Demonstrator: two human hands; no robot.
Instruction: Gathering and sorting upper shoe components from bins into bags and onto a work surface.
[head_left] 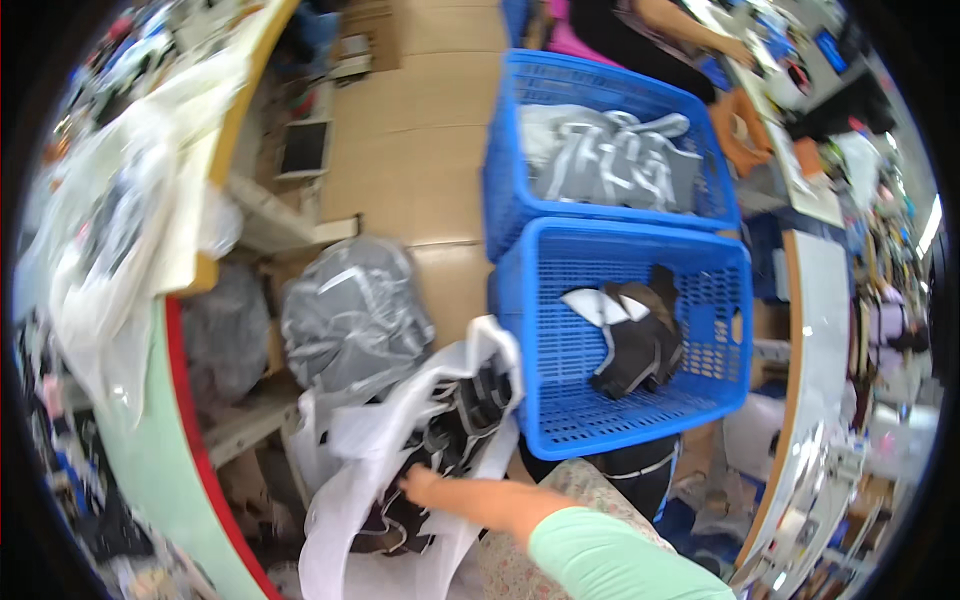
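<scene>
My right hand reaches across from the lower right, its arm in a light green sleeve, into a large white sack. The sack's mouth stands wide, its rim folded outward. Inside lie several dark pieces with pale edges, apparently cut fabric. My fingers are curled together down against these pieces. What they grip, if anything, is hidden. My left hand is out of view. Right of the sack, a blue plastic basket holds a few dark pieces with white parts.
Behind stands a second blue basket with grey pieces in clear plastic. A grey-filled clear bag sits on the tan floor. Worktables flank me: a red-edged green one left, a wood-edged one right. Another person's arm rests far right.
</scene>
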